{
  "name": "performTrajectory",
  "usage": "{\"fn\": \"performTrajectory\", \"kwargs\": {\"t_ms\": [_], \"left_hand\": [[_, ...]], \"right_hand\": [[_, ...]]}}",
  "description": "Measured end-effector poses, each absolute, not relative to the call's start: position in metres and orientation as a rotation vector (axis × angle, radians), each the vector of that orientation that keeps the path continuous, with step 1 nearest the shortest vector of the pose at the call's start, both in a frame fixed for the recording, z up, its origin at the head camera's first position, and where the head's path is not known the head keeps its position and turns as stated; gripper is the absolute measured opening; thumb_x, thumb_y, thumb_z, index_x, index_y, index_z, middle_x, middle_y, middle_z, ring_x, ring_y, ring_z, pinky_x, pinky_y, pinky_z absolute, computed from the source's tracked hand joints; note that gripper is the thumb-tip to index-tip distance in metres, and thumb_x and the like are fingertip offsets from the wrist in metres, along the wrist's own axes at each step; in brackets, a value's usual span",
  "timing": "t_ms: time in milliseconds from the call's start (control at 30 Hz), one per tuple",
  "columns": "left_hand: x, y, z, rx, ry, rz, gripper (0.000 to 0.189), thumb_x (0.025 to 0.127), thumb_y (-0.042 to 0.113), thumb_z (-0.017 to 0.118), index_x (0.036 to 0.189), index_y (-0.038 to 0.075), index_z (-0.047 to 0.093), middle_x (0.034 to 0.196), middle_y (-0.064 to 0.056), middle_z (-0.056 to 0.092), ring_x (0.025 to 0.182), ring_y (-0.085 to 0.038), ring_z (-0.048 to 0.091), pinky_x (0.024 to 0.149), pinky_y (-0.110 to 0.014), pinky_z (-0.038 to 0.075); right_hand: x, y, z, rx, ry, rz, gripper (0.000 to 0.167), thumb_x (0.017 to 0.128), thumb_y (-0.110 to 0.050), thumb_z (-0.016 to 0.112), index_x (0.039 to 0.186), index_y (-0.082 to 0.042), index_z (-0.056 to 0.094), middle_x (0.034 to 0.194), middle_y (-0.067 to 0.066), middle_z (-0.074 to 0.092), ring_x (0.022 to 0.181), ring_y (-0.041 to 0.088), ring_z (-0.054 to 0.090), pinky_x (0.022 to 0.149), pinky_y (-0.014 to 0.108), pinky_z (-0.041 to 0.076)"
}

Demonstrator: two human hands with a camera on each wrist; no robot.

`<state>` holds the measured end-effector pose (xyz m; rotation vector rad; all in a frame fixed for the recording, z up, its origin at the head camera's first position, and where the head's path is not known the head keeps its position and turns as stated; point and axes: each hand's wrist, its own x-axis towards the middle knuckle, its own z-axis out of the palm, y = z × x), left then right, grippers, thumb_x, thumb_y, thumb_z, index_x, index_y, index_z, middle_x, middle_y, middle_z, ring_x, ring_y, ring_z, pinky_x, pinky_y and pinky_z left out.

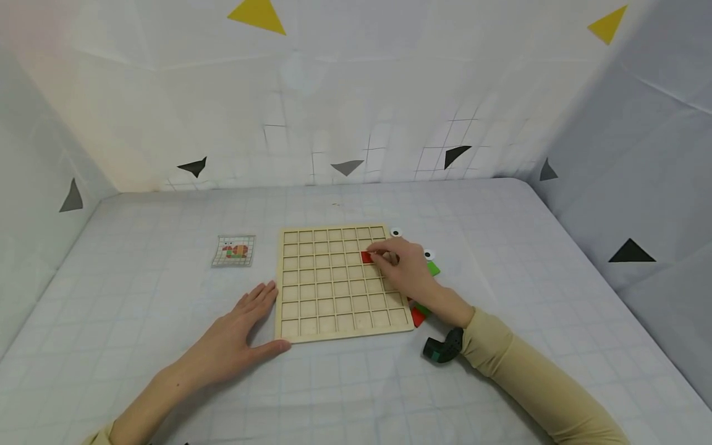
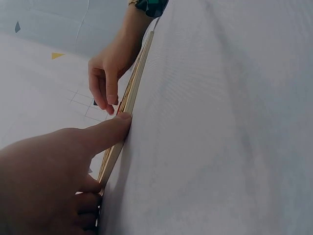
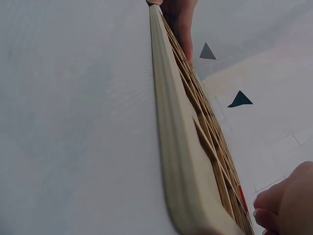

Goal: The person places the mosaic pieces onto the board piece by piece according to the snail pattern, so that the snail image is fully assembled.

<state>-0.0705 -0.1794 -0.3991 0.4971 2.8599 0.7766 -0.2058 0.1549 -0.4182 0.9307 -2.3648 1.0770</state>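
Note:
A square wooden grid board lies flat on the table. Inside one of its cells, right of the middle, is a small red tile. My right hand reaches over the board's right side, thumb and forefinger pinching at that tile's right edge and covering part of it. At the near left corner, my left hand rests against the board, its fingers along the left edge and its thumb on the front edge. In the left wrist view the thumb presses on the board's rim.
A small card with a red and green picture lies left of the board. Beyond its right edge are two round eye pieces, green pieces and a red piece, partly hidden by my right arm. White walls surround the table.

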Motion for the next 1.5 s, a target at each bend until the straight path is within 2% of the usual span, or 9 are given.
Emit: {"fn": "performTrajectory", "kwargs": {"t_ms": [67,100,200,367,733,933,1133,1333,1500], "left_hand": [[-0.071,-0.179,-0.399,0.500,2.858,0.786,0.099,0.086,0.070,0.060,0.158,0.011,0.028,0.166,-0.003,0.022,0.153,-0.032,0.018,0.117,-0.062,0.026],[-0.071,-0.179,-0.399,0.502,2.857,0.791,0.099,0.086,0.070,0.061,0.158,0.011,0.028,0.166,-0.003,0.022,0.153,-0.032,0.018,0.117,-0.062,0.026],[-0.071,-0.179,-0.398,0.506,2.850,0.808,0.098,0.087,0.069,0.061,0.158,0.010,0.028,0.166,-0.004,0.023,0.153,-0.033,0.018,0.117,-0.063,0.026],[-0.071,-0.178,-0.399,0.501,2.841,0.816,0.099,0.086,0.070,0.061,0.158,0.009,0.028,0.166,-0.004,0.022,0.153,-0.033,0.018,0.118,-0.062,0.025],[-0.070,-0.178,-0.400,0.507,2.846,0.807,0.099,0.086,0.070,0.061,0.158,0.010,0.029,0.166,-0.004,0.023,0.153,-0.033,0.018,0.118,-0.061,0.025],[-0.070,-0.178,-0.399,0.495,2.851,0.798,0.099,0.086,0.069,0.062,0.158,0.009,0.029,0.166,-0.005,0.023,0.153,-0.033,0.019,0.118,-0.061,0.025],[-0.070,-0.178,-0.399,0.504,2.860,0.796,0.098,0.086,0.068,0.062,0.158,0.009,0.029,0.166,-0.005,0.023,0.153,-0.034,0.019,0.117,-0.061,0.026],[-0.070,-0.179,-0.399,0.506,2.863,0.801,0.099,0.086,0.069,0.061,0.158,0.009,0.029,0.166,-0.005,0.024,0.153,-0.033,0.020,0.118,-0.060,0.025],[-0.070,-0.179,-0.399,0.511,2.861,0.798,0.099,0.086,0.070,0.061,0.158,0.010,0.028,0.166,-0.005,0.023,0.153,-0.033,0.019,0.118,-0.060,0.025]], "right_hand": [[-0.207,0.157,-0.416,0.915,-2.351,1.126,0.014,0.088,-0.002,0.074,0.102,-0.005,0.076,0.092,0.007,0.075,0.067,0.017,0.059,0.053,0.026,0.039],[-0.208,0.159,-0.415,0.899,-2.356,1.139,0.014,0.089,-0.002,0.073,0.102,-0.005,0.076,0.093,0.007,0.076,0.070,0.018,0.062,0.054,0.026,0.042],[-0.210,0.165,-0.408,0.849,-2.393,1.180,0.015,0.090,-0.004,0.072,0.105,-0.006,0.075,0.098,0.006,0.076,0.082,0.020,0.067,0.063,0.033,0.051],[-0.212,0.181,-0.399,0.786,-2.447,1.200,0.017,0.091,-0.005,0.072,0.108,-0.006,0.074,0.101,0.006,0.075,0.088,0.019,0.065,0.074,0.045,0.054],[-0.220,0.216,-0.409,0.571,-2.619,1.143,0.021,0.093,-0.012,0.072,0.113,-0.008,0.072,0.103,0.008,0.072,0.098,0.024,0.063,0.091,0.046,0.051],[-0.224,0.222,-0.421,0.604,-2.623,1.112,0.022,0.094,-0.012,0.071,0.116,-0.010,0.072,0.108,0.009,0.070,0.100,0.024,0.063,0.089,0.044,0.052],[-0.225,0.222,-0.423,0.628,-2.623,1.074,0.025,0.093,-0.011,0.072,0.118,-0.011,0.072,0.104,0.007,0.068,0.095,0.020,0.063,0.081,0.040,0.055],[-0.226,0.222,-0.424,0.633,-2.635,1.072,0.029,0.094,-0.014,0.071,0.123,-0.013,0.072,0.106,0.007,0.068,0.100,0.021,0.061,0.085,0.043,0.056],[-0.225,0.222,-0.425,0.622,-2.640,1.070,0.025,0.094,-0.015,0.071,0.119,-0.013,0.072,0.104,0.006,0.068,0.098,0.021,0.060,0.082,0.041,0.054]]}}
